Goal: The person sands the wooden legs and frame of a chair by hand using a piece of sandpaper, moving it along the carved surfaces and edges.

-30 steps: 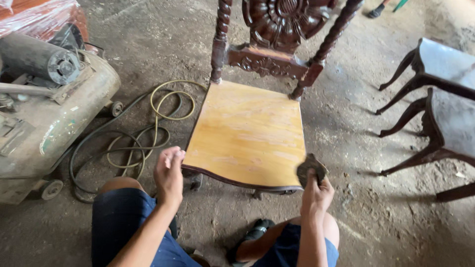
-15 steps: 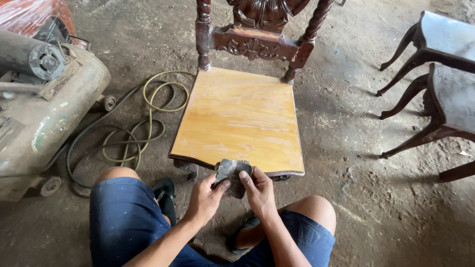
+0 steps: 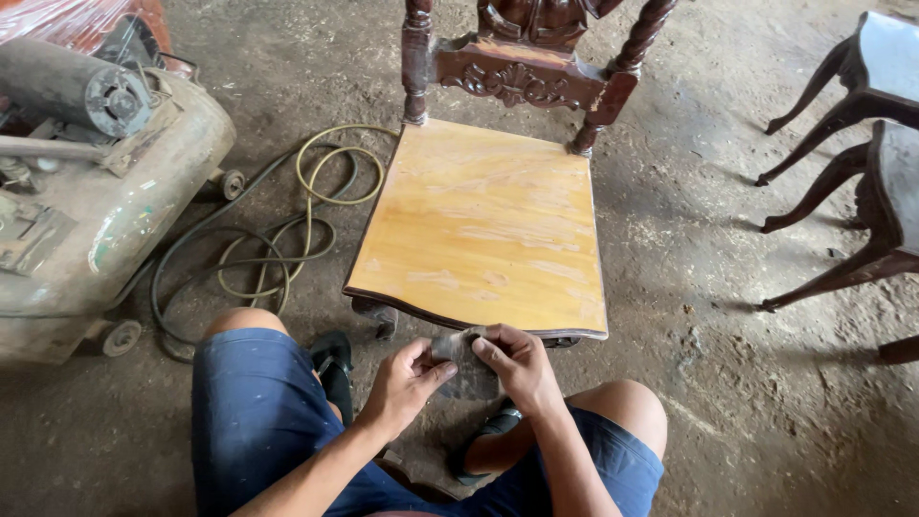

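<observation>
Both the left hand [image 3: 402, 385] and right hand [image 3: 517, 364] pinch a dark sheet of sandpaper [image 3: 466, 369] between them. It sits just before the chair's [image 3: 483, 225] front edge

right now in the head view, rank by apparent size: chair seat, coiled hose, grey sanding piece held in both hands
1. chair seat
2. coiled hose
3. grey sanding piece, smallest though nearest the camera

Both forearms are reaching forward between the knees, the left hand [image 3: 402, 383] and right hand [image 3: 517, 364] meeting, fingers seemingly pinching together.
</observation>
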